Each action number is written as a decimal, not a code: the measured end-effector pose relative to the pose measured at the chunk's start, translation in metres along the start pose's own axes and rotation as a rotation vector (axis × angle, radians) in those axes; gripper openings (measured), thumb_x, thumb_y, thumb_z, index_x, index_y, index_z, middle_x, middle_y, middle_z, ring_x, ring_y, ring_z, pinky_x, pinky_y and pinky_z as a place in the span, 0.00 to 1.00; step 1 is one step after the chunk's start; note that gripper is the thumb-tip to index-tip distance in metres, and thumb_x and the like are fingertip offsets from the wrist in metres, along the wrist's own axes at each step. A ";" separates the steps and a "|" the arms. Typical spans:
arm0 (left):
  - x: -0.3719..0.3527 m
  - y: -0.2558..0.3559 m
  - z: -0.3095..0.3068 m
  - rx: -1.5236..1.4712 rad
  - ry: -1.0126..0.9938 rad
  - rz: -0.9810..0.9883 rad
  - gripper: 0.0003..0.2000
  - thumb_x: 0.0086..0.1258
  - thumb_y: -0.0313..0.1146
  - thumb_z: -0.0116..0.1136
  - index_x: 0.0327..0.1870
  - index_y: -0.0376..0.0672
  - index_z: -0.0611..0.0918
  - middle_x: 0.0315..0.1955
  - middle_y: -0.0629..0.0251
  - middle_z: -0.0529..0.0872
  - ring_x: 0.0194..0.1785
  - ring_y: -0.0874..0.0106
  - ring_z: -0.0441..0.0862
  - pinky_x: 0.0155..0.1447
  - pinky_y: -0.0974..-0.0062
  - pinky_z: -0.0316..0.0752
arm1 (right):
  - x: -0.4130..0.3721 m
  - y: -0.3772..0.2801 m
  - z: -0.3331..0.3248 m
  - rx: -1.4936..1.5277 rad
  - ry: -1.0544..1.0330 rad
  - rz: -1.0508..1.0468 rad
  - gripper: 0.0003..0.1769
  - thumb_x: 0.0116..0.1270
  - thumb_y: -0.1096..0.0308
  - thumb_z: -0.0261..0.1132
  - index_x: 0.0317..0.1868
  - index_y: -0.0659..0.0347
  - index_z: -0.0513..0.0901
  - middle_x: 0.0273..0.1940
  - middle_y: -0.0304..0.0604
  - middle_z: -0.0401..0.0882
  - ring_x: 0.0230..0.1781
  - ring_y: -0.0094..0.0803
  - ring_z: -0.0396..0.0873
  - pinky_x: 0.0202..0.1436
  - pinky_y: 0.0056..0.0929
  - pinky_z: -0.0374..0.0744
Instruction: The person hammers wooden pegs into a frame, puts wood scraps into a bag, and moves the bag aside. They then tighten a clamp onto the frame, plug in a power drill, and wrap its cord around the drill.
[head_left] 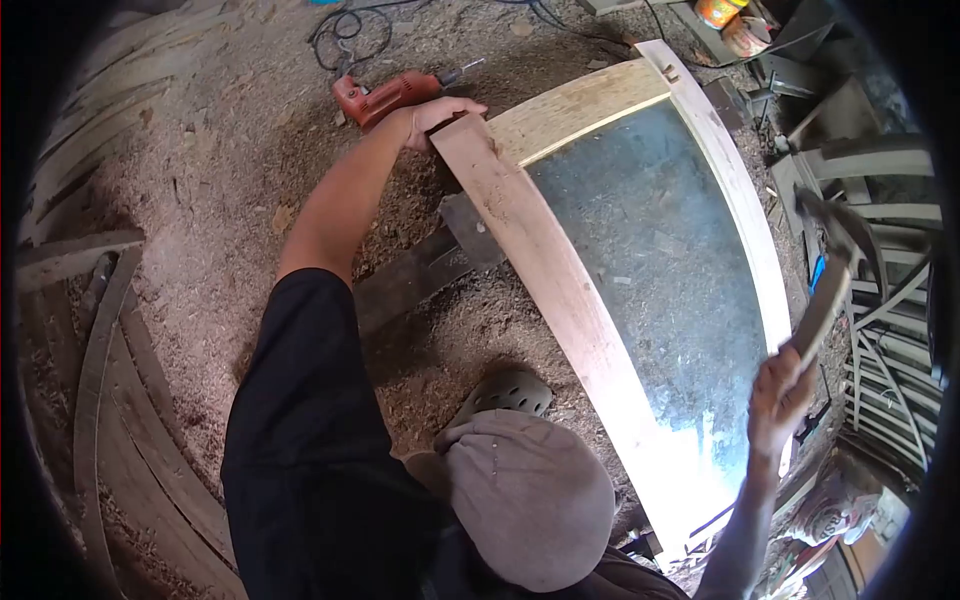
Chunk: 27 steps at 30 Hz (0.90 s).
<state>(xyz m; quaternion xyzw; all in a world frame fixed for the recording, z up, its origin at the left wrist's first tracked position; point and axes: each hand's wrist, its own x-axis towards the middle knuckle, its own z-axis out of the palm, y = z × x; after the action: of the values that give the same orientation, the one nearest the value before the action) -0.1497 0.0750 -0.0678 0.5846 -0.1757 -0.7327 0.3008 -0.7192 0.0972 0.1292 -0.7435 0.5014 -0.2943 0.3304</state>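
Observation:
A wooden frame with a glass-like pane lies over the dusty ground. My left hand grips its upper left corner, with some fingers hidden by the wood. Beyond that hand lies a red power drill, its bit pointing right. On the right, my right hand is closed round the handle of a hammer, raised beside the frame's right rail. The hammer's head is at the top.
Curved wooden pieces lie at the left. A dark board extends under the frame. A dark cable coils behind the drill. Wooden slats stand at the right. A clog and rounded grey cloth show at the bottom.

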 end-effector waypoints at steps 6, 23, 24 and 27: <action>0.040 -0.004 -0.008 -0.031 -0.117 -0.063 0.25 0.66 0.53 0.55 0.50 0.39 0.85 0.41 0.57 0.90 0.39 0.63 0.88 0.50 0.66 0.82 | -0.057 0.020 -0.079 -0.196 0.248 0.237 0.16 0.81 0.55 0.52 0.41 0.59 0.72 0.21 0.26 0.63 0.16 0.11 0.59 0.16 0.15 0.57; 0.089 -0.021 -0.073 -0.041 -0.126 0.126 0.19 0.71 0.46 0.55 0.53 0.41 0.83 0.48 0.61 0.86 0.51 0.66 0.84 0.61 0.64 0.75 | -0.213 -0.022 -0.205 -0.099 0.860 0.848 0.09 0.77 0.60 0.53 0.41 0.54 0.76 0.24 0.27 0.68 0.21 0.18 0.68 0.23 0.20 0.67; 0.098 -0.025 -0.091 -0.132 -0.144 0.023 0.25 0.73 0.48 0.52 0.60 0.36 0.79 0.53 0.59 0.85 0.55 0.61 0.83 0.65 0.61 0.74 | -0.220 -0.039 -0.207 -0.202 0.825 0.874 0.09 0.77 0.60 0.53 0.40 0.53 0.76 0.24 0.26 0.69 0.23 0.18 0.70 0.25 0.22 0.69; 0.157 -0.044 -0.209 -0.141 -0.320 0.111 0.23 0.78 0.44 0.46 0.65 0.38 0.76 0.61 0.53 0.79 0.68 0.65 0.73 0.73 0.65 0.65 | -0.284 -0.069 -0.214 -1.169 0.396 0.422 0.08 0.75 0.68 0.56 0.45 0.63 0.79 0.26 0.43 0.75 0.21 0.33 0.71 0.25 0.34 0.70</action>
<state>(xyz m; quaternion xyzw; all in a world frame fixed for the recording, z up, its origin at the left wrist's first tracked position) 0.0199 0.0267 -0.2662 0.4276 -0.2015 -0.8090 0.3493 -0.9374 0.3415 0.2835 -0.6179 0.7655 -0.0331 -0.1763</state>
